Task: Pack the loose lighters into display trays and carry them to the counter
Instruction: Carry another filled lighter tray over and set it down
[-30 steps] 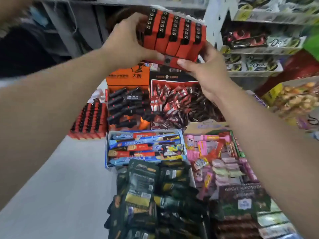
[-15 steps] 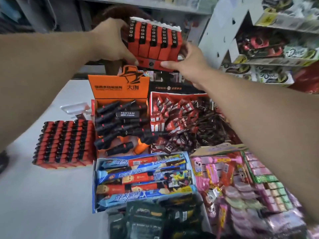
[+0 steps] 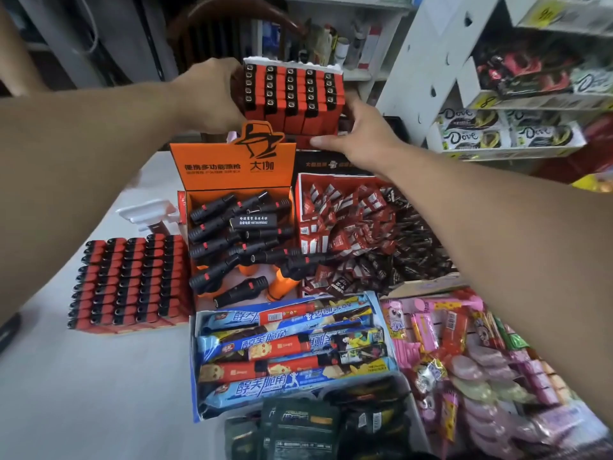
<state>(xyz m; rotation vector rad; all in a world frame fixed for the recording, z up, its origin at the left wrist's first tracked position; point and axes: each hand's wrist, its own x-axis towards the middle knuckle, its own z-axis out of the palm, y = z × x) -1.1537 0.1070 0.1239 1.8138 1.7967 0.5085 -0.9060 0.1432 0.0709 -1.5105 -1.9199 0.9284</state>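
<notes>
A display tray of red and black lighters [image 3: 292, 97] stands tilted upright at the far side of the counter, behind the orange box. My left hand [image 3: 209, 94] grips its left side. My right hand [image 3: 358, 134] holds its lower right corner, thumb along the bottom edge. A second full tray of red and black lighters [image 3: 129, 280] lies flat on the white counter [image 3: 83, 393] at the left. A white plastic piece [image 3: 146, 210] sits just behind that second tray.
An orange display box of black torch lighters [image 3: 238, 234] stands in the middle. To its right is a red tray of dark sachets [image 3: 358, 234]. Nearer me lie a blue box of biscuit sticks [image 3: 292, 353], dark packets [image 3: 315, 426] and pink candy [image 3: 464, 360]. Shelves with chocolate [image 3: 504, 134] rise at right.
Both hands have carried the tray of lighters lower and farther away, to behind the orange box. My view has tipped down, showing more of the counter.
</notes>
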